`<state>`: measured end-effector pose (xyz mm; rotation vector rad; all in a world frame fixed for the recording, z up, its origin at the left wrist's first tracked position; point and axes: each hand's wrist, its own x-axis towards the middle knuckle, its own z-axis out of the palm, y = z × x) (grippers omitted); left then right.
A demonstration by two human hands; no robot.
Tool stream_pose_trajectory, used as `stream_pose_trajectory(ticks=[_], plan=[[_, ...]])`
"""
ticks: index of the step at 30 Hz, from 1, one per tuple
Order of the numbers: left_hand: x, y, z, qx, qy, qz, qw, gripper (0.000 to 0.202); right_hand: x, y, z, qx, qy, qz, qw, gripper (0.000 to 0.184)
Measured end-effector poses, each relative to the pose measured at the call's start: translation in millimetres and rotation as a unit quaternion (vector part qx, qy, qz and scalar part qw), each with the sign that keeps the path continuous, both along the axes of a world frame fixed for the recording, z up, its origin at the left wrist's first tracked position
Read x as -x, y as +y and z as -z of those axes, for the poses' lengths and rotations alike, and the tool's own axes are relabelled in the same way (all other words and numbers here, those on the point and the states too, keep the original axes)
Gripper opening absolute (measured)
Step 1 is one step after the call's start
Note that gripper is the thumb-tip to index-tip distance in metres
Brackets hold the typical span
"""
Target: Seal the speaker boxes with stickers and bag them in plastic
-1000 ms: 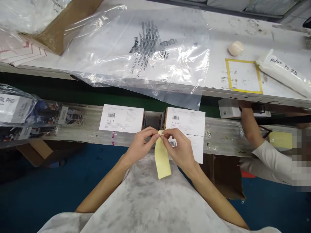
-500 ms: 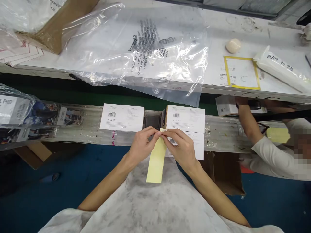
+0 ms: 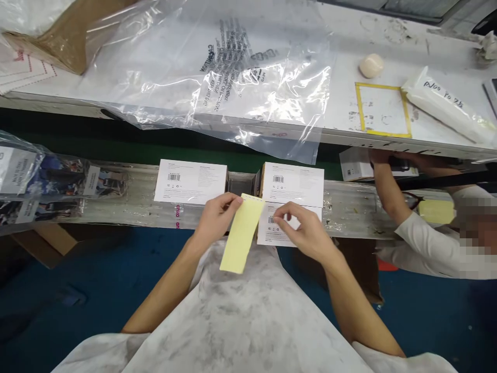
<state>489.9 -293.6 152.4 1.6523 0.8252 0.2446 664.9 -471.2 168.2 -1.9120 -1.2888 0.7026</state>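
A yellow paper strip [image 3: 240, 235] with a row of small marks along its top edge hangs tilted in front of my body. My left hand [image 3: 215, 220] pinches it near its upper left corner. To the right of the strip, my right hand [image 3: 305, 228] is apart from it, thumb and forefinger drawn together in a pinch. Anything between those fingertips is too small to make out. Beneath that hand lies a white box [image 3: 267, 233] with a barcode, partly covered. Another white box [image 3: 293, 184] sits just beyond it, and a third white box [image 3: 192, 181] is at the left.
The boxes rest on a narrow, film-wrapped conveyor [image 3: 143, 202]. Bagged printed packages [image 3: 70, 176] lie on its left. Across it, a white bench [image 3: 345, 31] holds a clear plastic bag [image 3: 233, 67]. At right, a co-worker's arm [image 3: 392, 191] reaches to another white box [image 3: 355, 165].
My right hand has come away from the strip's top edge and moved right, over the near box. My left hand has shifted slightly left with the strip, whose top now shows.
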Motion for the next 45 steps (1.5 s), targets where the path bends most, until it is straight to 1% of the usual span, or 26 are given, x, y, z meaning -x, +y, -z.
stream_pose_trajectory(ticks=[2, 4, 7, 10, 15, 21, 24, 25, 26, 27, 28, 29, 30, 31, 32, 33, 34, 35, 37, 38, 39, 40, 41, 43, 44, 45], plan=[[7.8, 10.1, 2.5, 0.016, -0.001, -0.017, 1.0, 0.036, -17.5, -15.5, -2.5, 0.06, -0.024, -0.01, 0.998, 0.012], [16.3, 17.6, 3.9, 0.026, 0.002, -0.018, 0.999, 0.038, -26.9, -26.9, -0.5, 0.087, -0.062, -0.037, 0.994, 0.013], [27.1, 21.2, 5.2, 0.031, 0.011, -0.006, 0.999, 0.038, -25.9, -34.1, 6.8, 0.115, -0.086, -0.098, 0.985, 0.015], [32.8, 18.1, 7.3, 0.037, 0.01, -0.004, 0.999, 0.036, -18.4, -34.4, 14.1, 0.134, -0.111, -0.125, 0.977, 0.017], [32.9, 11.2, 10.2, 0.055, -0.011, -0.023, 0.998, 0.036, -14.0, -35.6, 22.3, 0.125, -0.163, -0.119, 0.971, 0.016], [31.5, 7.9, 11.1, 0.063, -0.02, -0.03, 0.997, 0.035, -6.7, -37.0, 26.1, 0.116, -0.201, -0.118, 0.965, 0.014], [29.6, 6.4, 11.0, 0.061, -0.024, -0.026, 0.998, 0.035, -2.7, -33.9, 25.1, 0.132, -0.209, -0.086, 0.965, 0.01], [28.5, 5.9, 10.3, 0.063, -0.025, -0.023, 0.997, 0.035, -4.3, -32.7, 24.2, 0.137, -0.195, -0.067, 0.969, 0.013], [27.3, 5.3, 9.2, 0.066, -0.026, -0.02, 0.997, 0.035, -7.9, -31.8, 23.0, 0.139, -0.167, -0.049, 0.975, 0.02], [25.9, 4.6, 7.6, 0.067, -0.029, -0.016, 0.997, 0.035, -13.4, -31.3, 21.6, 0.141, -0.126, -0.032, 0.981, 0.025], [24.4, 3.7, 5.6, 0.069, -0.032, -0.013, 0.997, 0.036, -20.4, -31.5, 20.1, 0.14, -0.074, -0.015, 0.987, 0.026], [22.8, 2.6, 3.3, 0.073, -0.036, -0.011, 0.997, 0.036, -27.9, -32.2, 18.3, 0.134, -0.015, 0.006, 0.991, 0.022], [20.9, 1.0, 0.8, 0.081, -0.04, -0.01, 0.996, 0.035, -34.7, -33.4, 16.5, 0.119, 0.044, 0.039, 0.991, 0.017], [18.6, -1.2, -1.8, 0.096, -0.045, -0.009, 0.994, 0.035, -39.4, -34.7, 14.4, 0.093, 0.097, 0.082, 0.987, 0.015], [15.6, -4.4, -4.5, 0.114, -0.051, -0.011, 0.992, 0.034, -40.8, -35.8, 12.3, 0.059, 0.146, 0.126, 0.98, 0.017], [11.7, -8.7, -7.2, 0.131, -0.059, -0.014, 0.99, 0.033, -38.2, -36.6, 10.2, 0.025, 0.192, 0.155, 0.969, 0.02], [6.8, -14.4, -9.7, 0.139, -0.068, -0.019, 0.988, 0.033, -31.5, -36.9, 8.4, -0.006, 0.242, 0.159, 0.957, 0.026], [0.6, -21.2, -12.0, 0.135, -0.079, -0.026, 0.987, 0.032, -21.1, -36.7, 7.4, -0.025, 0.298, 0.136, 0.945, 0.034], [-15.4, -37.7, -15.8, 0.101, -0.106, -0.039, 0.988, 0.03, 4.0, -35.0, 9.0, -0.023, 0.41, 0.048, 0.911, 0.052], [-25.0, -46.4, -17.2, 0.082, -0.119, -0.044, 0.989, 0.029, 14.5, -34.0, 12.0, -0.002, 0.452, 0.018, 0.892, 0.054], [-35.3, -54.4, -18.5, 0.068, -0.131, -0.046, 0.988, 0.028, 20.8, -33.3, 15.8, 0.02, 0.475, 0.022, 0.879, 0.048], [-46.3, -61.4, -20.0, 0.063, -0.141, -0.047, 0.987, 0.026, 21.1, -33.2, 19.4, 0.041, 0.485, 0.035, 0.873, 0.042], [-57.5, -66.8, -22.0, 0.063, -0.146, -0.045, 0.986, 0.023, 14.9, -33.8, 21.8, 0.056, 0.483, 0.055, 0.872, 0.037], [-80.3, -72.6, -29.5, 0.066, -0.141, -0.026, 0.987, 0.017, -15.3, -37.9, 19.6, 0.07, 0.446, 0.077, 0.889, 0.03], [-91.7, -73.5, -35.3, 0.066, -0.13, 0.001, 0.989, 0.024, -36.6, -41.0, 14.7, 0.075, 0.417, 0.071, 0.903, 0.025], [-103.2, -73.7, -42.4, 0.061, -0.112, 0.043, 0.991, 0.038, -59.7, -44.4, 7.9, 0.082, 0.383, 0.053, 0.919, 0.02]])
